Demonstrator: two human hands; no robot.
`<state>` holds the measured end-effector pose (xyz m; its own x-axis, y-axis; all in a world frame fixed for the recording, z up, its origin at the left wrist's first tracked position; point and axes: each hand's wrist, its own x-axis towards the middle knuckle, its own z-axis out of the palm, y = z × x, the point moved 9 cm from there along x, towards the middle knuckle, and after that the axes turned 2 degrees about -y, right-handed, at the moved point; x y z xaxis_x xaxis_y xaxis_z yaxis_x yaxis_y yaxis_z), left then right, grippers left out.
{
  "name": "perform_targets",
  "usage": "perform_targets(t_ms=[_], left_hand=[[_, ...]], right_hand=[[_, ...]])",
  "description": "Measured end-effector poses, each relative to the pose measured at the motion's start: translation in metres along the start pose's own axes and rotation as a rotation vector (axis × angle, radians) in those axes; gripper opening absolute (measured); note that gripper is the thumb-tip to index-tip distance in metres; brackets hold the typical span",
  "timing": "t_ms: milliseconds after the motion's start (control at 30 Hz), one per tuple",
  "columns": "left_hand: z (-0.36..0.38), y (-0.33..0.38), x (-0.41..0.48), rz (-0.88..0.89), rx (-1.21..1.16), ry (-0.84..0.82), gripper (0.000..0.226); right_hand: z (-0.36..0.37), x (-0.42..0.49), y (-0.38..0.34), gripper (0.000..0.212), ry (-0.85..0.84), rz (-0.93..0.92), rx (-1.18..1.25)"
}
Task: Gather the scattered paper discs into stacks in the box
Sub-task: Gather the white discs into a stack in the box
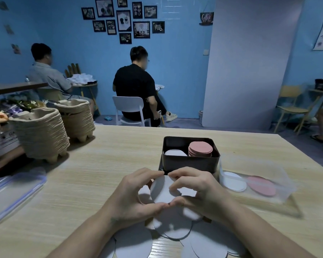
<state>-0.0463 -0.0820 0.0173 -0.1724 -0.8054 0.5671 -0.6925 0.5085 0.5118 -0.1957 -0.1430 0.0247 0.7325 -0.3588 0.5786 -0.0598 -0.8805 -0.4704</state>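
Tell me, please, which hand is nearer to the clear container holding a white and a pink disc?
Right. The right hand sits just left of the clear container; the left hand is farther left, across the white disc both hands hold.

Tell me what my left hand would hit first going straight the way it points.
Probably the near wall of the dark box: the left hand, gripping the white discs with the right hand, points toward it. Depth unclear.

Dark box (190, 162) just beyond, bare table (104, 164) left.
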Motion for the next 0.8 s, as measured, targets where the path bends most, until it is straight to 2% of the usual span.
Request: perform_targets(t_ms=[67, 300, 567, 800], left_hand=[[-0.003, -0.002, -0.002, -0.02, -0.032, 0.02, 0.067], [-0.01, -0.008, -0.004, -0.053, -0.06, 0.045, 0.045], [-0.007, -0.002, -0.004, 0.029, 0.001, 0.012, 0.05], [-0.007, -0.003, -0.006, 0.022, 0.131, -0.021, 0.054]], right_hand=[[-0.002, -0.001, 0.001, 0.027, 0.023, 0.023, 0.022], [-0.001, -0.002, 0.009, 0.023, 0.014, 0.128, 0.147], [0.013, -0.002, 0.01, 0.035, -0.159, 0.127, 0.07], [0.015, -0.001, 0.005, 0.029, -0.205, 0.15, 0.033]])
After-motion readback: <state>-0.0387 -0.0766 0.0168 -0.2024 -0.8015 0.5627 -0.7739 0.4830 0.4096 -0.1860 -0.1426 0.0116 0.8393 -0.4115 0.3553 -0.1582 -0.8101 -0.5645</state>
